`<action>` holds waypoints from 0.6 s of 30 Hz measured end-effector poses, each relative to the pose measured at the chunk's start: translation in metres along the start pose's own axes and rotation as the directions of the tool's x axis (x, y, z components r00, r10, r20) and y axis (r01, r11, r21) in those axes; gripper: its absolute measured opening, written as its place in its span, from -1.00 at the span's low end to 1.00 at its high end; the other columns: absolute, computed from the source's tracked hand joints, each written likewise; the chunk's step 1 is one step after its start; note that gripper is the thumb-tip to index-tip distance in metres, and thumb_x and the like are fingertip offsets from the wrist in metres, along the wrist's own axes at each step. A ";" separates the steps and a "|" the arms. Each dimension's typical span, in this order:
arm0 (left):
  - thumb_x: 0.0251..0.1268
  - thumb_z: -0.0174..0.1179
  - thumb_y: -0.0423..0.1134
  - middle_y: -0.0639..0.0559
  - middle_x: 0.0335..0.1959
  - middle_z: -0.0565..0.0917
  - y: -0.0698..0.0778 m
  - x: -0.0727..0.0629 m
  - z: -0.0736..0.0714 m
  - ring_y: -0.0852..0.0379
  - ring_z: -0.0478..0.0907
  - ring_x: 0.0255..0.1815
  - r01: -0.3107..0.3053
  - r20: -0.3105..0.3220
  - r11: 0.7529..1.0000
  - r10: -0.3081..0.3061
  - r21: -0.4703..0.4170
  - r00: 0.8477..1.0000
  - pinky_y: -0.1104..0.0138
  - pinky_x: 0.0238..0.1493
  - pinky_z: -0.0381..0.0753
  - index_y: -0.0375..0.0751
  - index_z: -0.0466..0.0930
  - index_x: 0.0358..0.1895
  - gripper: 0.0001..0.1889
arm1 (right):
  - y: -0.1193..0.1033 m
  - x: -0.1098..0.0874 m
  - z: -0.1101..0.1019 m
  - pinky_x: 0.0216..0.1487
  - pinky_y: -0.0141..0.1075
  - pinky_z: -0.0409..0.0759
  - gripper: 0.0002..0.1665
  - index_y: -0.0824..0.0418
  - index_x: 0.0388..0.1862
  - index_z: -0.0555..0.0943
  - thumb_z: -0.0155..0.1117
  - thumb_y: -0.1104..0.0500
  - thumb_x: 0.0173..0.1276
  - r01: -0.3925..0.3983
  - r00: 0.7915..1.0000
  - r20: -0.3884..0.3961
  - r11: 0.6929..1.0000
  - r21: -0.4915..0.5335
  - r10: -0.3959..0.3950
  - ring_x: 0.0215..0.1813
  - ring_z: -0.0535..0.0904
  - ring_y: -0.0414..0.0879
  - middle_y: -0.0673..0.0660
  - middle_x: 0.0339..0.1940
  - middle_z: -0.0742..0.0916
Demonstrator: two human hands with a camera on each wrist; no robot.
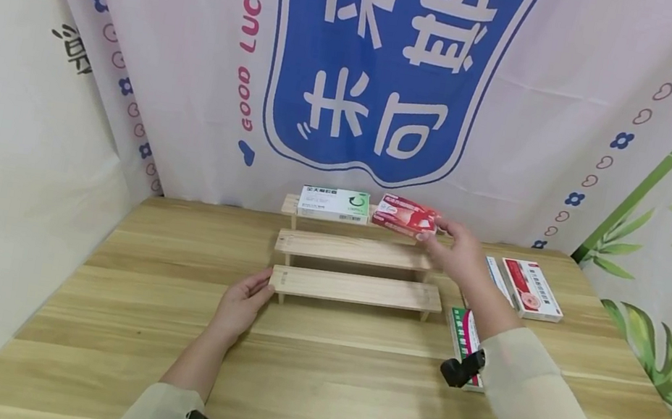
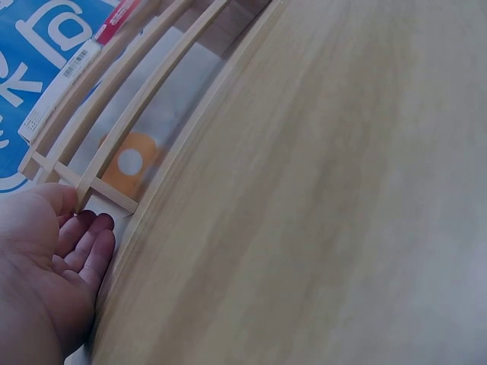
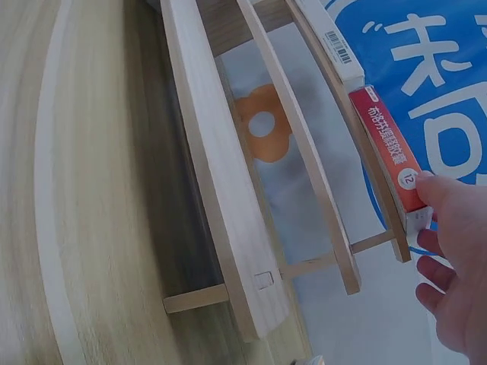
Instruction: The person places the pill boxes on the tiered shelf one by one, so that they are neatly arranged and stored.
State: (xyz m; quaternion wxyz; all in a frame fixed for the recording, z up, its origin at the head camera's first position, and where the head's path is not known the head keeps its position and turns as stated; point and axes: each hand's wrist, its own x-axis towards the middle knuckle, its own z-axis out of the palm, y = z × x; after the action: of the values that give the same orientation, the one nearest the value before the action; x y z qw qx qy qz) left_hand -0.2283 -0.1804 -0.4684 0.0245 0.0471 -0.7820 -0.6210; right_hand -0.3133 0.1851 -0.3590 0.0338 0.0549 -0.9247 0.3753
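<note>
In the head view, the right hand [image 1: 464, 253] is right of centre, thumb and fingers clamped on the right end of the red box [image 1: 401, 214]. That box is on the top step of the wooden rack [image 1: 356, 287], at the frame's centre, just beside the white-and-green box [image 1: 326, 204]. The left hand [image 1: 237, 310], left of centre, grips the left end of the lowest step, its fingertips partly hidden. At right, the forearm covers parts of a green-labelled box [image 1: 461, 328] and a blue-edged box [image 1: 497, 275]; the red-and-white box [image 1: 531, 290] shows whole. The curtain [image 1: 199, 71] is cut off above.

In the left wrist view, the left hand fills the lower left, thumb against the rack's end and fingers curled beside it; their exact contact is hard to make out. The red box is only a cropped sliver at the top.

In the right wrist view, the right hand enters at the right edge, cut off, its thumb on the red box's near end, the lower fingers bent and apart from the box. The white-and-green box is cropped at the top.
</note>
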 end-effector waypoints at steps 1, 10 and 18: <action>0.45 0.09 -0.31 -0.24 0.35 0.47 0.000 0.000 0.000 -0.13 0.39 0.41 -0.001 0.000 1.000 0.001 0.002 1.000 0.10 0.43 0.40 -0.29 0.40 0.35 -0.56 | 0.000 0.001 0.000 0.50 0.25 0.18 -0.20 0.13 0.48 0.31 0.13 -0.26 0.41 -0.016 1.000 0.004 1.000 0.017 0.016 0.54 0.18 0.27 0.26 0.51 0.37; 0.44 0.10 -0.30 -0.23 0.34 0.49 -0.001 0.000 -0.001 -0.12 0.41 0.40 0.002 -0.002 1.000 -0.002 0.007 1.000 0.11 0.43 0.40 -0.27 0.41 0.34 -0.56 | 0.001 0.011 0.004 0.51 0.18 0.22 -0.33 0.12 0.47 0.32 0.07 -0.14 0.50 -0.058 0.998 -0.023 0.992 0.114 0.061 0.53 0.21 0.22 0.23 0.47 0.43; 0.44 0.11 -0.28 -0.24 0.33 0.50 -0.001 -0.002 -0.001 -0.16 0.42 0.39 -0.017 -0.007 1.000 0.018 0.018 1.000 0.07 0.41 0.42 -0.27 0.41 0.34 -0.55 | -0.001 0.017 0.005 0.49 0.19 0.23 -0.36 0.07 0.48 0.31 0.02 -0.14 0.52 -0.089 0.995 -0.032 0.992 0.095 0.092 0.53 0.21 0.24 0.20 0.50 0.41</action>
State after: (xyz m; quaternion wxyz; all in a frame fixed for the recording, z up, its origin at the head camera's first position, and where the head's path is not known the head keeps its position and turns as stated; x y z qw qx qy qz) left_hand -0.2267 -0.1811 -0.4690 0.0322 0.0426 -0.7878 -0.6136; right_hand -0.3300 0.1792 -0.3601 0.0307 0.0077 -0.9069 0.4202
